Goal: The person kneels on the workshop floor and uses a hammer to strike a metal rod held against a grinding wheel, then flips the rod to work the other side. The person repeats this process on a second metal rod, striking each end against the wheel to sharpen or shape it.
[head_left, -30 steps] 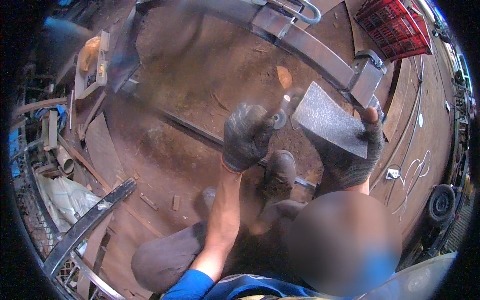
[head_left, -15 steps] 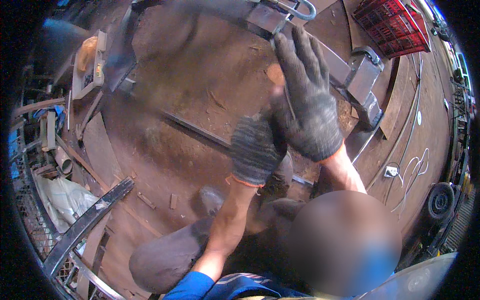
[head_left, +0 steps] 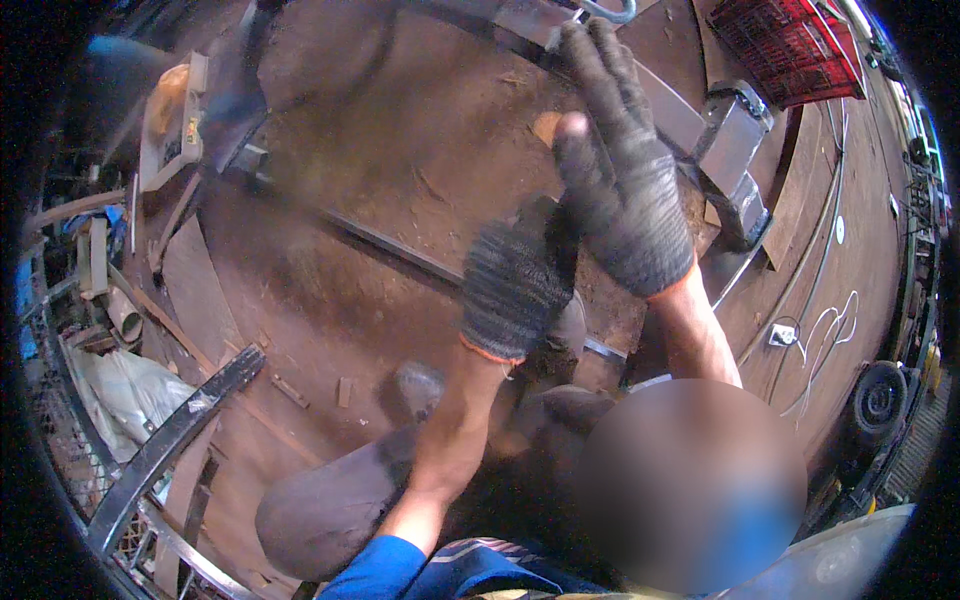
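Note:
Both my hands wear dark grey knit gloves with orange cuff edges. My right hand (head_left: 630, 190) is stretched out flat, its fingers pointing away from me. A bare thumb tip pokes out of this glove on the left side. My left hand (head_left: 515, 275) lies lower and to the left, against the inner edge of the right hand. Its fingers are dark and largely hidden, so their grip cannot be made out. Beneath both hands, a long thin metal bar (head_left: 390, 250) lies across the brown ground.
Ahead is a welded metal frame (head_left: 665, 110) with a box-shaped end piece (head_left: 735, 130). A red crate (head_left: 785, 50) stands far right, with a white socket and cord (head_left: 783, 335) nearer. A curved black metal bar (head_left: 180, 440) and scrap wood (head_left: 195, 285) are at left.
My right hand has shifted slightly away from me, and its thumb now stands apart from the fingers. The left hand has turned a little and stays against it.

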`<action>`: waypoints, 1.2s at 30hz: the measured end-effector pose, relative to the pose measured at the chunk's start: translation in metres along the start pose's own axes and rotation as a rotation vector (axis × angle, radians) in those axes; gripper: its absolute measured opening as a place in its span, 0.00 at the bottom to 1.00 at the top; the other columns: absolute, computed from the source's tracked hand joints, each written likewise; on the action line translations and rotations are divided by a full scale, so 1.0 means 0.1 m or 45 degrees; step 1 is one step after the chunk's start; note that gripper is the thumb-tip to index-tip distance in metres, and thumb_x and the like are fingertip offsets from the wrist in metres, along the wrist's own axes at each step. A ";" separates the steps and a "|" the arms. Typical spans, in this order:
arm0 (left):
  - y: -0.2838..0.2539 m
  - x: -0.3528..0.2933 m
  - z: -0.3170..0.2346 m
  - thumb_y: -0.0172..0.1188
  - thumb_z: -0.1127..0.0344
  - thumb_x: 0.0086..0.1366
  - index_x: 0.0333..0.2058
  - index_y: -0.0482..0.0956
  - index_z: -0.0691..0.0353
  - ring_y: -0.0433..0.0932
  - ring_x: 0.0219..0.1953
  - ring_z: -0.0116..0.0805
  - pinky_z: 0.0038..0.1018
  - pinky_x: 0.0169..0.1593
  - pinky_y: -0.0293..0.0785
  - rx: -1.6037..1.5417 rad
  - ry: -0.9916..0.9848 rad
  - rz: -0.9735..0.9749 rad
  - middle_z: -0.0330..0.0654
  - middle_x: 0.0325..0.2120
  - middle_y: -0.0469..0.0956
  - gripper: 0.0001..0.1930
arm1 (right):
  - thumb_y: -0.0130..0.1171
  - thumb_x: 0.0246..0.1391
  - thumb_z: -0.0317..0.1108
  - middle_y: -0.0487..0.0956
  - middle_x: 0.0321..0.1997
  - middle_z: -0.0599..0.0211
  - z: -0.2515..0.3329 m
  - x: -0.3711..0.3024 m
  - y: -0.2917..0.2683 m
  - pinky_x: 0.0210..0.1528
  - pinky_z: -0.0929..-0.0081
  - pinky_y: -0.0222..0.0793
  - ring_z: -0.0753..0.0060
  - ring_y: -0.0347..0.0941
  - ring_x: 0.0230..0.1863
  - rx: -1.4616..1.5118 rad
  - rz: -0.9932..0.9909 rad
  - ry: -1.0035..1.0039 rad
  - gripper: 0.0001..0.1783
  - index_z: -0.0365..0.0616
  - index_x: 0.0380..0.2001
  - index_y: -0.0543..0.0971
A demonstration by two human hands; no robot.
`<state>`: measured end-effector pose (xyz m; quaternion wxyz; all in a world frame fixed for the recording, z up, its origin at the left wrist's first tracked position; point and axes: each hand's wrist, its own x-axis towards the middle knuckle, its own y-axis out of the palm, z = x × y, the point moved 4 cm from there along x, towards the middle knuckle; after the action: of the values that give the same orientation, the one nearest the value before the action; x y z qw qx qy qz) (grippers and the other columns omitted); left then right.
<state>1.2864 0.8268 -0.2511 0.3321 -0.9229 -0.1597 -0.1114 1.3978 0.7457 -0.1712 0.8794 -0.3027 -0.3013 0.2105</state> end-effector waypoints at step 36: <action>-0.17 0.11 -0.12 0.57 0.60 0.67 0.51 0.73 0.65 0.79 0.45 0.45 0.37 0.50 0.76 -0.379 0.017 -0.017 0.47 0.44 0.79 0.18 | 0.46 0.66 0.44 0.53 0.74 0.45 0.16 -0.26 0.09 0.73 0.57 0.42 0.48 0.44 0.76 0.409 0.012 0.016 0.33 0.40 0.69 0.57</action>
<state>1.2891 0.8334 -0.2285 0.1917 -0.9601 -0.1454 -0.1422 1.3671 0.7442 -0.1775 0.9174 -0.1609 -0.2567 0.2582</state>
